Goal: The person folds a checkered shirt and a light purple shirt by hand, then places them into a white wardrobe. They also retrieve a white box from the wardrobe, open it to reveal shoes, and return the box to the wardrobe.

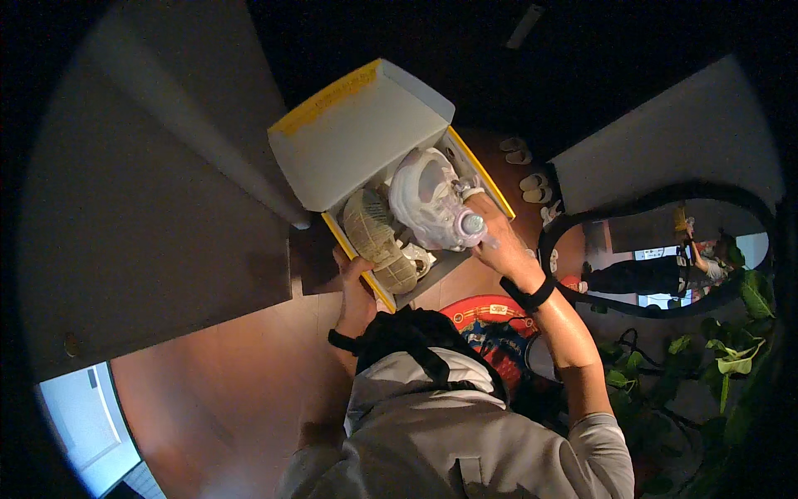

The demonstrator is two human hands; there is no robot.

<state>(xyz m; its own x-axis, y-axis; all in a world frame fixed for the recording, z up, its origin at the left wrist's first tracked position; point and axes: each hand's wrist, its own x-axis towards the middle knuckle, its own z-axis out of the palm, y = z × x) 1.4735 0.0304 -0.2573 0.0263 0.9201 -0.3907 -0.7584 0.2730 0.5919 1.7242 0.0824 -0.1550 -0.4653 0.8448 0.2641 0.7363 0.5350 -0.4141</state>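
My left hand [355,284] grips the near left wall of a white and yellow shoebox [349,240], thumb over the rim. Its hinged lid [368,134] stands open, leaning away from me. In the box lies a shoe [374,240] with its tan-grey, grooved sole turned up. A small whitish item [419,259] sits beside it, too unclear to name. My right hand [499,240] holds a clear plastic item shaped like a face mask [424,203], with a round valve-like end, over the box's right part. Some of its fingers are hidden behind the plastic.
A dark cabinet panel [162,206] rises at left. Several slippers [535,188] lie on the floor beyond the box. A black-framed mirror [661,249] and a leafy plant [735,355] are at right. A red patterned mat [492,312] lies below.
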